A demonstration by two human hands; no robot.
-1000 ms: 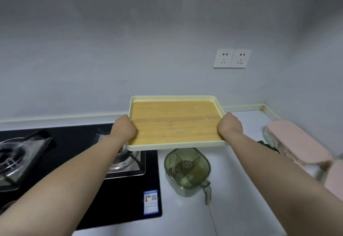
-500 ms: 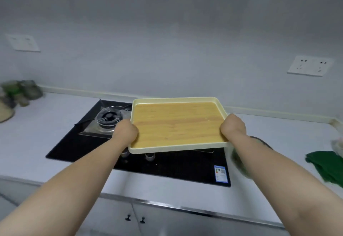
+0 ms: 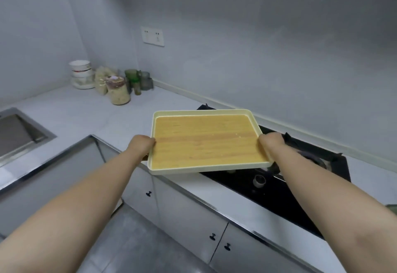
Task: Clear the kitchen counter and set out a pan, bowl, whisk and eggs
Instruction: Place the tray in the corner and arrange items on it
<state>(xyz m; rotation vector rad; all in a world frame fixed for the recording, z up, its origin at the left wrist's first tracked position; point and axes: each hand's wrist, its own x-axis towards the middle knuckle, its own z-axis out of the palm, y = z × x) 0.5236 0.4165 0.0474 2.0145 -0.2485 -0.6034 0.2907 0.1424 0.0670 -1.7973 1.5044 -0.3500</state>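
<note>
Both arms reach forward, and between them a tray [image 3: 206, 141] with a cream rim and a wood-coloured bottom hangs in the air, nothing lying on it. The left grip [image 3: 142, 145] is closed on the tray's left short edge and the right grip [image 3: 271, 143] on its right short edge. The knuckles face the camera and the fingers are tucked out of sight at the rim, so how far they wrap underneath cannot be told. The tray is nearly level, its near edge a little lower, and it is held above the front edge of the pale table [image 3: 86, 111], overlapping the left end of a black gas hob [image 3: 279, 189] set into that table. One round knob [image 3: 259, 180] shows on the hob just below the tray's near right corner. Well apart from the tray, in the far left corner of the table, stands a stack of bowls [image 3: 82, 73]. Beside it are a jar of pale dry food [image 3: 118, 91], a green cup [image 3: 132, 77] and a grey glass jug [image 3: 147, 80], all crowded close together against the wall. A steel sink [image 3: 17, 135] is sunk into the table at the left edge of the view. A white switch plate [image 3: 152, 36] sits on the grey wall above the jug. Below the table run white cabinet doors [image 3: 184, 212] with small dark knobs, and grey floor tiles [image 3: 133, 240] lie under the arms.
</note>
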